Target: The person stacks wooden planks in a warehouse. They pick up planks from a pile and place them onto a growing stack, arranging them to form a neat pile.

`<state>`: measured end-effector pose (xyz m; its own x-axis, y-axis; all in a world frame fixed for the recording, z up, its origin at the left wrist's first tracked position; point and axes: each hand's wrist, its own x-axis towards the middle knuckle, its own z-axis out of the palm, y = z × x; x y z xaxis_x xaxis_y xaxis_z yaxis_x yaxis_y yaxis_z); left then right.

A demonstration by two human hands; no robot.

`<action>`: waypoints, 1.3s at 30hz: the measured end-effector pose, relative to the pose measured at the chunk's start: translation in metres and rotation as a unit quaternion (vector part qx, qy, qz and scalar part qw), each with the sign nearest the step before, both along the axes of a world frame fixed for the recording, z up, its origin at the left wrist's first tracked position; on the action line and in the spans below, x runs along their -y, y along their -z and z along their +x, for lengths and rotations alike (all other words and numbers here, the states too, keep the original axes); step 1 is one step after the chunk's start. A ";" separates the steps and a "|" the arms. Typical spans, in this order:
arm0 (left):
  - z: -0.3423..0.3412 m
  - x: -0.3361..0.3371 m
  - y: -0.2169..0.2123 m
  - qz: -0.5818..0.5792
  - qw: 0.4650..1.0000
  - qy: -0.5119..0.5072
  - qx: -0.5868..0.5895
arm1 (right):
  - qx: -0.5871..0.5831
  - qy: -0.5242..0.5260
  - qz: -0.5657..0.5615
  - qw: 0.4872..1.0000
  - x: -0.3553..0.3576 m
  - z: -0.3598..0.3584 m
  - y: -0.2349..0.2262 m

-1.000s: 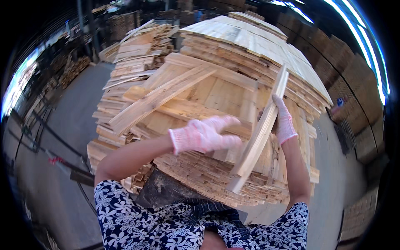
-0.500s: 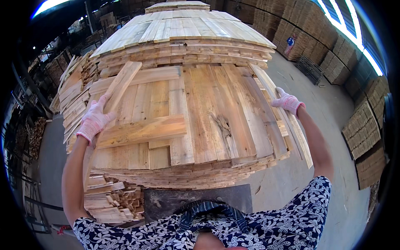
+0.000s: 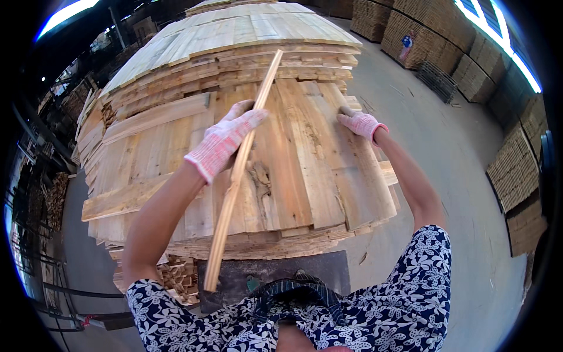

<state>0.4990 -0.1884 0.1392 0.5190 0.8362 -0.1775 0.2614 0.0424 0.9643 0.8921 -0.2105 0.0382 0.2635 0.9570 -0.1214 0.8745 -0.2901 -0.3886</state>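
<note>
Stacked boards (image 3: 293,170) filled the yard. Left hand (image 3: 226,141) gripped a thin strip (image 3: 240,170) mid-length (probably light, stiff, splintery); right hand (image 3: 359,123) pressed flat on the stack.

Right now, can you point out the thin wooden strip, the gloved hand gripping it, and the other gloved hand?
thin wooden strip (image 3: 226,220), head view, lower shaft.
left hand (image 3: 226,141), head view, glove back.
right hand (image 3: 359,123), head view, glove back, on planks.

board stack (image 3: 176,146) on concrete floor (image 3: 457,152); loose planks (image 3: 305,152) atop.
</note>
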 end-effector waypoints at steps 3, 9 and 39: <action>0.100 0.002 0.009 -0.042 0.995 0.061 0.060 | -0.084 0.029 0.095 0.991 0.010 0.029 -0.015; 0.235 0.004 0.032 -0.021 0.982 0.171 0.080 | -0.511 0.110 0.126 0.843 0.011 0.052 -0.030; -0.001 0.149 0.190 0.683 0.730 0.023 -0.010 | 0.172 -0.100 0.290 0.936 0.005 -0.039 -0.044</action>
<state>0.4985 -0.3373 -0.0513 0.5608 0.2202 0.7981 0.2458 -0.9648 0.0935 0.8528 -0.2154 0.0826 0.0007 0.8705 0.4921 0.9911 0.0648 -0.1161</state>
